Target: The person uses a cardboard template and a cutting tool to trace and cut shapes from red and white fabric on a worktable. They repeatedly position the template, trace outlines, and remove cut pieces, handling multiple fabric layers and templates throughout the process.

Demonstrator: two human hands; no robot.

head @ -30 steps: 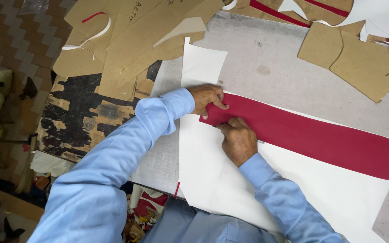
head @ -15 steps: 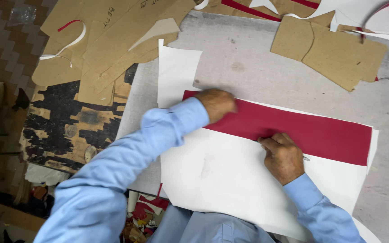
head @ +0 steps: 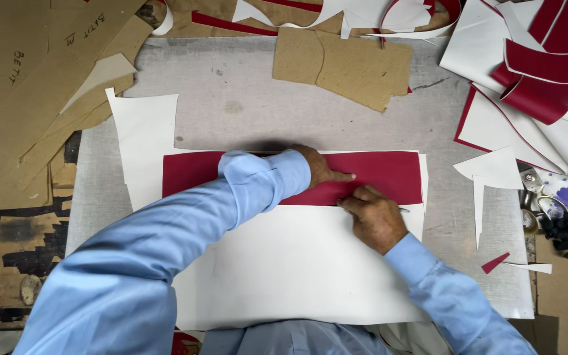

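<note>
The left hand [head: 320,167] lies flat, fingers spread, pressing on the red strip [head: 389,174], which rests along the top edge of the white sheet [head: 297,263]. The right hand [head: 376,217], just below the strip's lower edge, is curled shut around a thin tool [head: 403,210], mostly hidden. Cardboard patterns [head: 343,66] lie well above the strip, scissors [head: 534,194] to its right. Since half a second ago the right hand has slid along the strip's edge.

Red strip [head: 389,174] on white sheet [head: 297,263] — pale blue sleeves [head: 165,263], brown cardboard pieces [head: 350,66].
</note>
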